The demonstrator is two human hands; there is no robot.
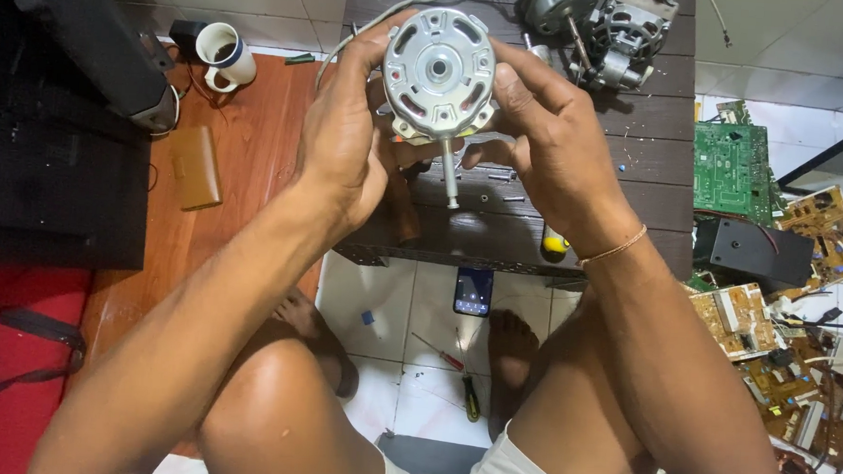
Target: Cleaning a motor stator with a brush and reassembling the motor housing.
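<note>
A: From the head view, what do the two hands have?

B: Both grasp a round silver fan motor [439,72], lifted above the dark wooden surface [635,195]. The left hand [344,146] wraps its left rim, thumb over the front. The right hand [542,142] clasps the right rim, fingers curled behind. Neither hand is released.

A: Why hold it that way?

B: My guess is that gripping by the rim keeps the flat vented face turned up toward the camera, so it can be looked over. The shaft [450,179] hangs down from the housing, clear of both palms and free to turn.

A: And the cord?

B: A grey cable [380,18] runs from behind the motor up and away across the surface.

A: What lies about?

B: A second motor [596,25], partly stripped, sits at the far end of the surface. A few small screws [501,179] lie below the shaft, kept within reach, it seems. A white mug [227,54] stands on the reddish wooden floor on the left. A phone [472,291] and a red-tipped screwdriver [435,351] lie on the tiles between the person's feet. Green and tan circuit boards [733,167] are piled on the right.
</note>
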